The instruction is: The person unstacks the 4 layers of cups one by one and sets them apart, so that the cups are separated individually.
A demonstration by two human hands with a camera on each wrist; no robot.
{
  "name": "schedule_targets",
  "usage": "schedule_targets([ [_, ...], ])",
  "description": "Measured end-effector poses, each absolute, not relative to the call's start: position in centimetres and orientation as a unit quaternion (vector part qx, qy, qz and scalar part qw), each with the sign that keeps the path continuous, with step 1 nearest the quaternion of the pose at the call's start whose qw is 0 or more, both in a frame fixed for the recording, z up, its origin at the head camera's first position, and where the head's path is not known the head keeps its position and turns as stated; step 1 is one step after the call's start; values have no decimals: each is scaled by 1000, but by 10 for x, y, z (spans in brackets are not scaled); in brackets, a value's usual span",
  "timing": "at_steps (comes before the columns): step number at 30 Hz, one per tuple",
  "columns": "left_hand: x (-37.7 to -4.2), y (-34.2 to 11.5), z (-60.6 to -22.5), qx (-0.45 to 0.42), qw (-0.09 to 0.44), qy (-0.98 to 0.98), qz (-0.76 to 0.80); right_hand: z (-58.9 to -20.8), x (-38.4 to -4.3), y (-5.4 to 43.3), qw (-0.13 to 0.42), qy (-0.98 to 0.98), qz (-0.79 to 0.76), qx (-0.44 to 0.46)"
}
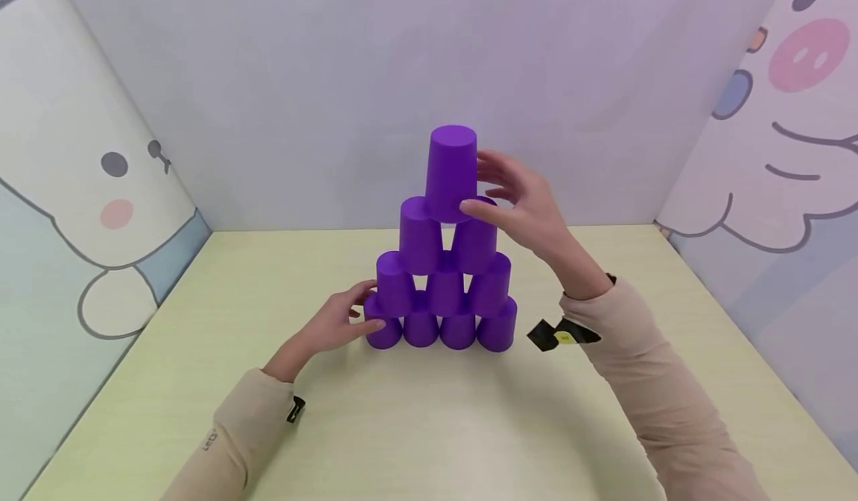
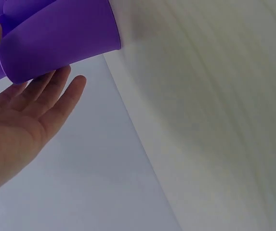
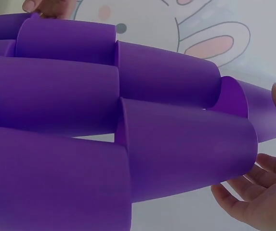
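Purple cups stand upside down in a pyramid of several tiers, with a single top cup (image 1: 450, 170) at the peak. Beside it is my right hand (image 1: 531, 205), its thumb at the cup's lower right edge and its fingers spread loosely. In the right wrist view, those fingertips are near the base of a second-tier cup (image 3: 190, 147), not wrapped around the top one. My left hand (image 1: 333, 322) is around the left end of the lower tiers, thumb in front of the bottom left cup (image 1: 383, 337). Its fingers extend loosely along a cup (image 2: 63, 41) in the left wrist view.
The pyramid stands on a pale wood-patterned table (image 1: 429, 426). Behind it rises a plain light wall (image 1: 335, 99). Side panels with cartoon animals (image 1: 798, 151) flank the table. A black strap with a yellow tag (image 1: 564, 336) hangs at the right cuff.
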State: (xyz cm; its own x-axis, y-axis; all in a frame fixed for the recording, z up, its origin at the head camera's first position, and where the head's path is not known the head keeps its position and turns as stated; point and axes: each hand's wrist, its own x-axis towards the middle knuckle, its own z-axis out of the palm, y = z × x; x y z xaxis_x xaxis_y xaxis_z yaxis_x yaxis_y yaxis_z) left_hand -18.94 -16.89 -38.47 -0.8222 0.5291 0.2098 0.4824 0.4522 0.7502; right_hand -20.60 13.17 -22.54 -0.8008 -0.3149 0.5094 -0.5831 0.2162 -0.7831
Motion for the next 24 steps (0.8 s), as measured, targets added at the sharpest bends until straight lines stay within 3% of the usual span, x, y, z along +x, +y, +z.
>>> schedule_targets([
  [12,-191,-169,-384,306,28,857,413,-223,-206,115,99,-765,576,272],
  [24,-195,-171,-386,304,24,862,405,-221,-202,117,132,-747,594,267],
])
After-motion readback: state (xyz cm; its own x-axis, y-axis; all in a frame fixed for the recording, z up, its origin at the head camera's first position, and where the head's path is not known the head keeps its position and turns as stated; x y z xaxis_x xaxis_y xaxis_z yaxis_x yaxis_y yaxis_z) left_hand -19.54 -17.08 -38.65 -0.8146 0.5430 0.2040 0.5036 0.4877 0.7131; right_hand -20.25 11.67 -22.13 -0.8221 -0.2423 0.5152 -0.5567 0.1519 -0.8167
